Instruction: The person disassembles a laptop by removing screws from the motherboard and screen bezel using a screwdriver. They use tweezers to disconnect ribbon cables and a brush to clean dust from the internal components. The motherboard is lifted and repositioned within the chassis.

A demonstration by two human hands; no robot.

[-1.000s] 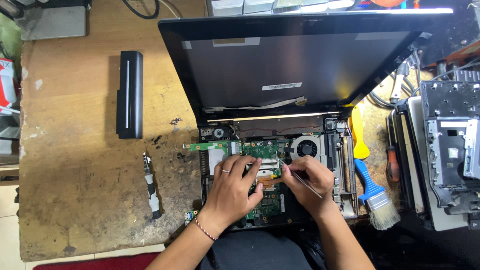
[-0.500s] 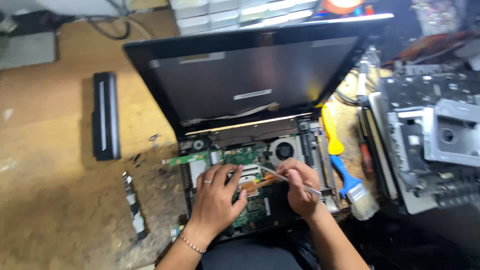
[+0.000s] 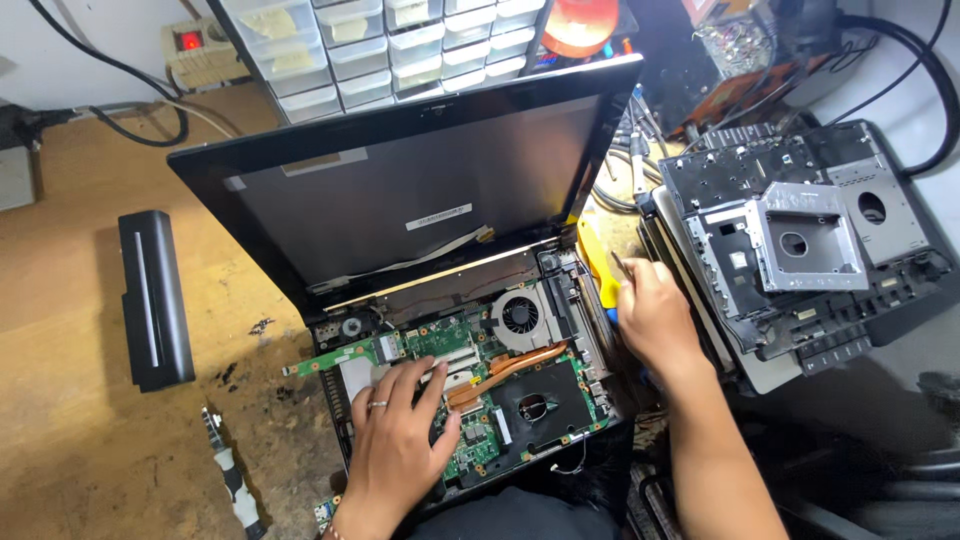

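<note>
Head view looks down on an opened laptop (image 3: 440, 330) on a wooden desk (image 3: 70, 400). Its green board (image 3: 470, 400), round fan (image 3: 520, 316) and copper pipe (image 3: 505, 368) are bare, and its dark screen (image 3: 400, 190) leans back. The left hand (image 3: 395, 445) lies flat on the board, fingers (image 3: 425, 385) spread and holding nothing. The right hand (image 3: 650, 315) is off to the right side of the laptop, beside a yellow tool (image 3: 598, 265). Its fingers are curled around a thin metal tool (image 3: 620, 268). A black battery (image 3: 155, 298) lies well apart on the left. A small screwdriver (image 3: 232, 475) lies near the left hand. Grey laptop parts (image 3: 800, 250) are stacked on the right.
</note>
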